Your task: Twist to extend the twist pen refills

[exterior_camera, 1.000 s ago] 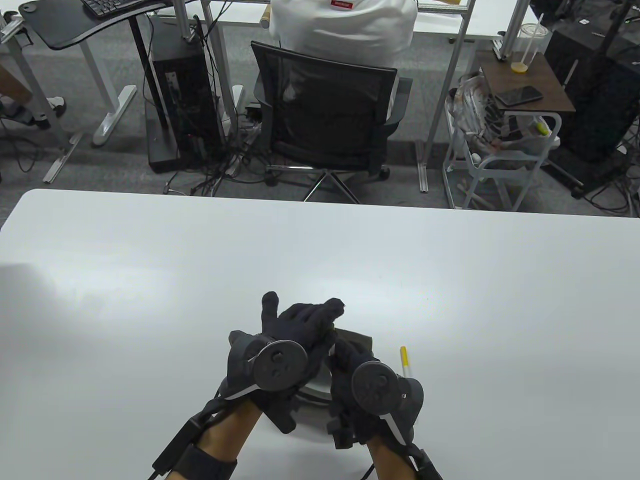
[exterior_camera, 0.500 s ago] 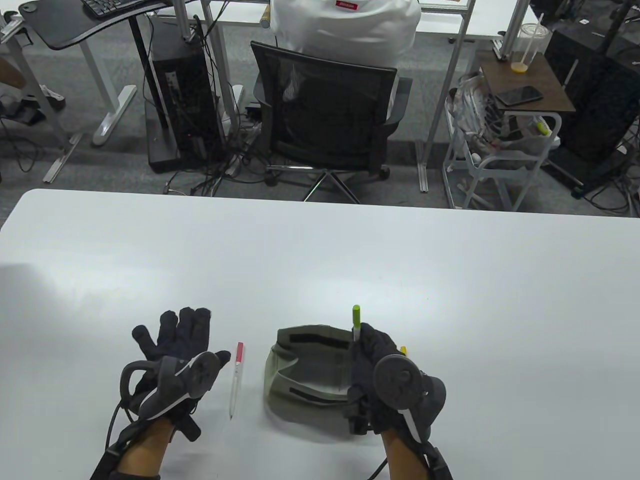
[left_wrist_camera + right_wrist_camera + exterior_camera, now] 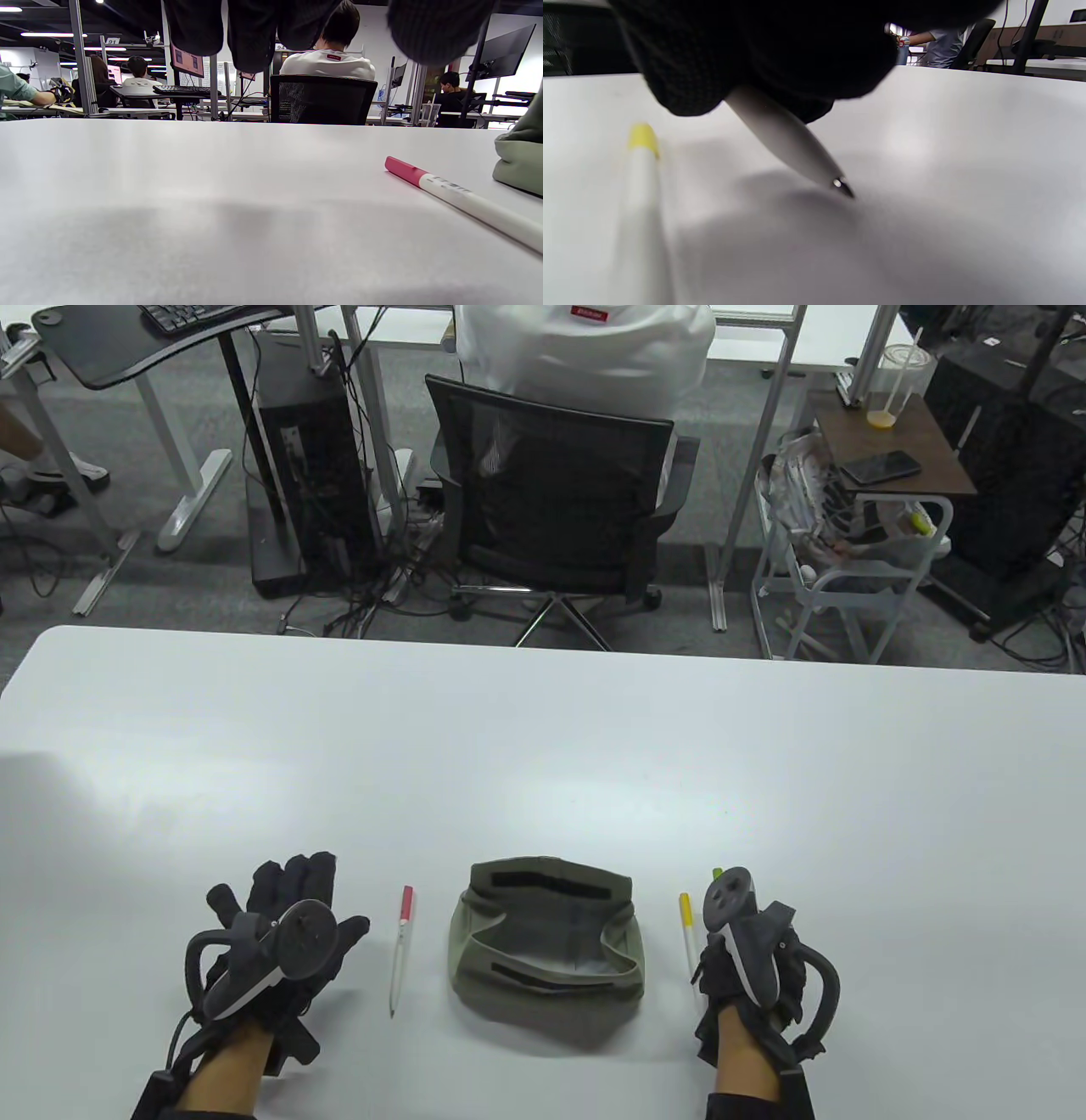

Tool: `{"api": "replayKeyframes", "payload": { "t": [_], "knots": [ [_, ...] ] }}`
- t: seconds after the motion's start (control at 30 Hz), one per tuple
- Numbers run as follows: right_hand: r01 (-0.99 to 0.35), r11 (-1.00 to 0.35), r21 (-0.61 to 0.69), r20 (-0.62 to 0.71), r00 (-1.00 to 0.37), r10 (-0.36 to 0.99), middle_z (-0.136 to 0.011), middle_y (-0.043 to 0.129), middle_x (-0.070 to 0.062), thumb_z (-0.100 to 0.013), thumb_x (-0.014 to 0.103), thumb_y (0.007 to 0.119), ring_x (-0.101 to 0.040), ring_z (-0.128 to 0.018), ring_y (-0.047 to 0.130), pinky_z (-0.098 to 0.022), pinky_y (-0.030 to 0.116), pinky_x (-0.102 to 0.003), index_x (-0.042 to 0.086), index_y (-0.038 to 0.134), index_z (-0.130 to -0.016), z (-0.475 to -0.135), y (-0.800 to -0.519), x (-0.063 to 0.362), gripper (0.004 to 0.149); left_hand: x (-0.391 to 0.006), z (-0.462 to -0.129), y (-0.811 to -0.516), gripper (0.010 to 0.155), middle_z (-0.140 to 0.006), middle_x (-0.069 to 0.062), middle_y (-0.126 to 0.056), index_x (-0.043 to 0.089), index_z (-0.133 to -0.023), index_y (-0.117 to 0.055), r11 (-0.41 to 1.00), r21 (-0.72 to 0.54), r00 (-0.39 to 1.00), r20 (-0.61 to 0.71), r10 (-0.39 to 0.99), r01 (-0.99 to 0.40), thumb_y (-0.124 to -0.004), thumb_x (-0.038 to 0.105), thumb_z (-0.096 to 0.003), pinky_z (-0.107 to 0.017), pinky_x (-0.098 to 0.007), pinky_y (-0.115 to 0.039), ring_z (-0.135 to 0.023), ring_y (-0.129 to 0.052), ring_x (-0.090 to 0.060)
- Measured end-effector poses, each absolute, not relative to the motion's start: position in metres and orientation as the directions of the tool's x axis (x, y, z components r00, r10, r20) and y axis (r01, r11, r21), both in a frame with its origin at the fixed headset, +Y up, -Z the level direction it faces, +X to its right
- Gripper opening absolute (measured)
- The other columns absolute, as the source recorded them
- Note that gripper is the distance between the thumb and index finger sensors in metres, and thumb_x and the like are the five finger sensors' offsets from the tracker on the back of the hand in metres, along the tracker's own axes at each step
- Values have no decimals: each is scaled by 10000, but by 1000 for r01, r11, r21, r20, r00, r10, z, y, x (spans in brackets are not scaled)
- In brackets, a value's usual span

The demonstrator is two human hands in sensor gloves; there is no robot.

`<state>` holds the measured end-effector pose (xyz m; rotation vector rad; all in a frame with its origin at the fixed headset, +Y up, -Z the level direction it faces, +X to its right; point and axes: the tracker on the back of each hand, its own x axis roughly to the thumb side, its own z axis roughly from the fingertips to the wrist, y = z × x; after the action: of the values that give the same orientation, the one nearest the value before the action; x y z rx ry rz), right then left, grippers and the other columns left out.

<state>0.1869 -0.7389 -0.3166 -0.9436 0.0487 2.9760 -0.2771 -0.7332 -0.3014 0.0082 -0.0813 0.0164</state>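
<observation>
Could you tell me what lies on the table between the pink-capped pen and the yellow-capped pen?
The open olive fabric pouch lies between the pink-capped pen and the yellow-capped pen, touching neither. The table view shows this.

This was an open-plan office or lab workspace. Beyond the white table (image 3: pixel 543 746), at upper centre, a person in a white shirt (image 3: pixel 585 347) sat in a black mesh chair (image 3: pixel 551 500). A computer tower (image 3: pixel 305 458) with tangled cables stood upper left, and seated workers and monitors filled the left wrist view's background.
</observation>
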Motion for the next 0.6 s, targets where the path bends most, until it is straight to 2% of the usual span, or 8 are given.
{"api": "replayKeyframes", "payload": {
  "t": [0.17,0.6],
  "knots": [
    [39,-996,85,-577,-813,-81,-574,1023,-52,-299,395,919,-85,-211,984,-142,851,-254,186,940,-719,-322,-753,186,470,-278,-303,-736,868,-1237,-245,-523,103,-1205,-421,999,-26,997,63,45,-43,-697,590,-542,-635,-855,-269,-1111,-475,-569],
    [24,-991,132,-577,-811,-97,-612,1000,-56,-308,397,898,-102,-251,986,-165,849,-262,187,905,-764,-323,-755,185,502,-273,-302,-735,868,-1237,-245,-526,102,-1204,-423,999,-31,997,71,18,-16,-698,590,-541,-631,-856,-268,-1112,-477,-567]
  ]
}}
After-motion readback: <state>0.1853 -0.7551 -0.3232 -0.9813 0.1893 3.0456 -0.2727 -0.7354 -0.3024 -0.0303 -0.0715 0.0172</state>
